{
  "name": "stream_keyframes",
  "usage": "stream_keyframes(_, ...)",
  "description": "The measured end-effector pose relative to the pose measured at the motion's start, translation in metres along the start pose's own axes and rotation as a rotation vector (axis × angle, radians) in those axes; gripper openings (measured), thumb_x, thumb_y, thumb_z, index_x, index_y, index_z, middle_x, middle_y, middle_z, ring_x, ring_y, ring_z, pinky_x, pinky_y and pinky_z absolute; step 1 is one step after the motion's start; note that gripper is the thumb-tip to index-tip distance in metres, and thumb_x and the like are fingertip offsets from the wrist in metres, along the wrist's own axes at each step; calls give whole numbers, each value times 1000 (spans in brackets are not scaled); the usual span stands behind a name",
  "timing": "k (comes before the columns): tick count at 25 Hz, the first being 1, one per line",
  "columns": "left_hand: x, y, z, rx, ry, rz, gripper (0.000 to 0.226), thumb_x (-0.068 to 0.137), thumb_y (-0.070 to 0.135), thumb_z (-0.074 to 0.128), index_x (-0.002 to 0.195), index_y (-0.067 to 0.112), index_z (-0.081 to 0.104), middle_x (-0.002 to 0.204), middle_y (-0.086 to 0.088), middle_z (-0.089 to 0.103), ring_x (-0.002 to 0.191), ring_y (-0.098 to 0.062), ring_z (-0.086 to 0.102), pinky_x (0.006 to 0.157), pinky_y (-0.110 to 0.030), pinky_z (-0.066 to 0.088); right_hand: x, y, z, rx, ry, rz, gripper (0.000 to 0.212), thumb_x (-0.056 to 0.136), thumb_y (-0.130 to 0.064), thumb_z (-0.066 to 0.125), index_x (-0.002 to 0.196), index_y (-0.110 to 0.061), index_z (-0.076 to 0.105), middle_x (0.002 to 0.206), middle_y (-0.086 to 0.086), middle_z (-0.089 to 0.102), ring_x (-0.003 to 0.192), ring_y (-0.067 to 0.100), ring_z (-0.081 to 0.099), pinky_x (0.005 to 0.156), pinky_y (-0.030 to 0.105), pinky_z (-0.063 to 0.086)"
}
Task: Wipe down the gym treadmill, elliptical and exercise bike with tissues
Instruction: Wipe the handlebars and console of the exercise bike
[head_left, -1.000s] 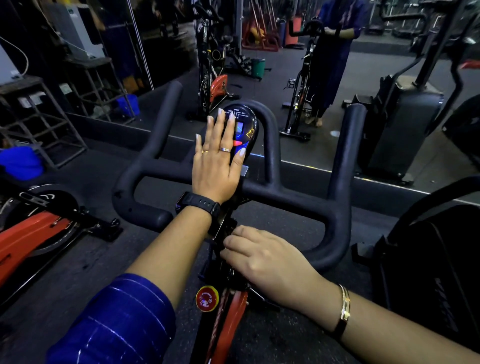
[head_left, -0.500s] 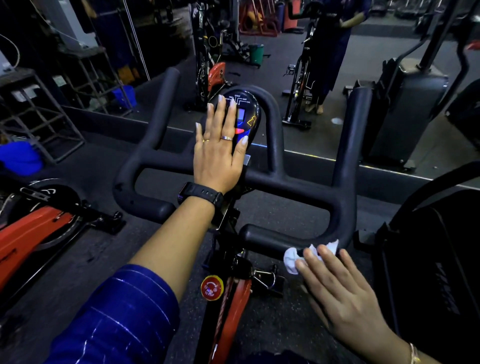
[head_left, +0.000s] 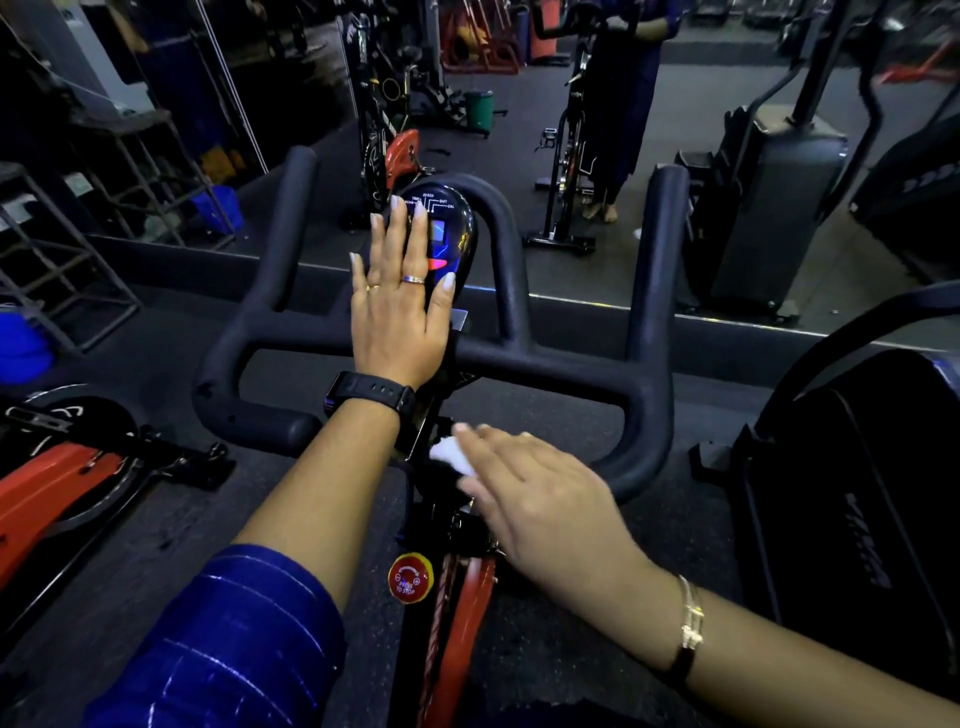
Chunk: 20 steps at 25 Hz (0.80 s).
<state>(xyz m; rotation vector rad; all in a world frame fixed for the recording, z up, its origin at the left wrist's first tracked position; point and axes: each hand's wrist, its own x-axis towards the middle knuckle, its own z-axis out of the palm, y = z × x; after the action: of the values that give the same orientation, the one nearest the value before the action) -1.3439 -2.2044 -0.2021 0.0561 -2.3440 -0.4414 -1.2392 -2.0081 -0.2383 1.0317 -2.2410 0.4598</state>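
The left grip (head_left: 400, 327) lies flat, fingers straight, on the console (head_left: 460, 228). Just below it, the right grip (head_left: 540, 499) presses the tissue (head_left: 450, 453) with flat fingers at the middle of the handlebar (head_left: 571, 364). The bar runs crosswise, and its right end lies nearest this grip.

My left hand (head_left: 400, 322) is held up, palm facing away, fingers straight and close together, thumb out to the right. The forearm reaches forward from a blue sleeve (head_left: 234, 639), with a black watch (head_left: 371, 392) on the wrist. My right hand (head_left: 540, 499), blurred, lies palm down, lower and to the right, fingers stretched forward over a white tissue (head_left: 451, 451). The arm is bare, with a gold bracelet (head_left: 691, 618) at the wrist.
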Motion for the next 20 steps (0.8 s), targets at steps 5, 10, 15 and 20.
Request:
stream_keyframes(5, 1, 2, 1, 15, -5, -3, 64, 100, 37, 33, 157, 16, 11, 165, -5, 4, 151, -25, 1, 120, -46, 3, -51, 83, -40, -95, -2, -20, 39, 103, -29, 38, 123, -11, 66, 124, 5, 65, 121, 25, 58, 108, 46, 36)
stream_keyframes(10, -1, 2, 1, 16, -11, -10, 64, 100, 37, 33, 157, 16, 10, 165, -5, 3, 151, -25, 0, 121, -47, 3, -40, 108, -34, -127, -31, 61, 41, 102, -27, 35, 114, -9, 71, 128, 5, 63, 136, 29, 42, 114, 54, 25)
stream_keyframes(15, 0, 2, 0, 18, -2, -4, 64, 100, 37, 33, 156, 16, 11, 165, -6, 5, 151, -25, 1, 121, -48, 5, -42, 71, -31, 2, -29, 216, 38, 98, -26, 39, 106, -5, 70, 112, 10, 67, 122, 30, 53, 114, 43, 28)
stream_keyframes(20, -1, 4, 0, 18, 3, -5, 64, 99, 37, 33, 156, 15, 12, 164, -6, 6, 151, -26, 2, 120, -48, 6, -12, 10, -14, 99, -110, 95, 43, 96, -26, 40, 124, -3, 61, 112, 9, 66, 92, 27, 63, 82, 38, 51)
